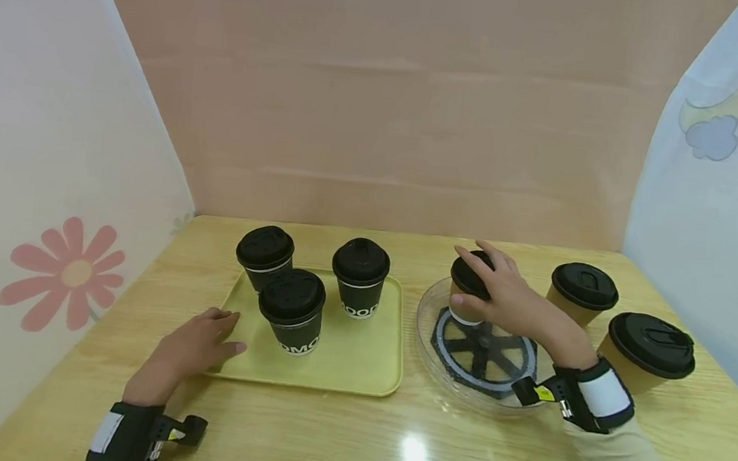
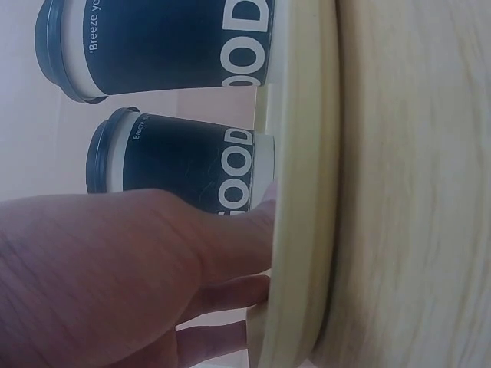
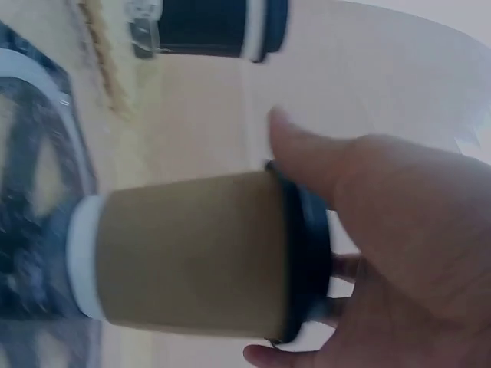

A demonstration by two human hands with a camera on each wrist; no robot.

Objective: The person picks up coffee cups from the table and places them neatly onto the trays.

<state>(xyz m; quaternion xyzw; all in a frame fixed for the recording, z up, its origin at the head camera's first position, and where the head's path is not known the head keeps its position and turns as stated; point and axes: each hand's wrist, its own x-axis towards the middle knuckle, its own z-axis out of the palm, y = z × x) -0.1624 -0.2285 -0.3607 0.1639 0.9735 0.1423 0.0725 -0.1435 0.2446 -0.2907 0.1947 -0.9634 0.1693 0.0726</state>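
Your right hand [image 1: 511, 298] reached over the clear dish [image 1: 423, 341] from about 4 o'clock, its fingers and thumb spread wide around the black lid [image 1: 468, 283] of the brown cup [image 3: 192, 257]. The brown cup lay at your right hand's 9 o'clock, with the thumb on the near side of the lid and fingers on the far side; you could not tell from the blurred right wrist view how firmly they bore on it. The cup was upright at the dish's 11 o'clock, its white base over the wheel-shaped insert [image 1: 483, 341]; whether base and insert touched could not be made out.

Your left hand [image 1: 197, 344] rested on the left edge of the yellow tray [image 1: 347, 368], its fingers relaxed and somewhat apart, the thumb lying across the rim. Three dark cups stood upright on that side: the nearest cup [image 1: 300, 334] at your left hand's 2 o'clock, the right-hand cup [image 1: 360, 292] farther out on the same bearing, and the far-left cup [image 1: 265, 251] at 1 o'clock.

Beyond your right wrist, two lidded brown cups stood on the wooden table [image 1: 298, 437]: the farther one [image 1: 585, 282] at your right hand's 3 o'clock, the nearer one [image 1: 651, 347] at 4.
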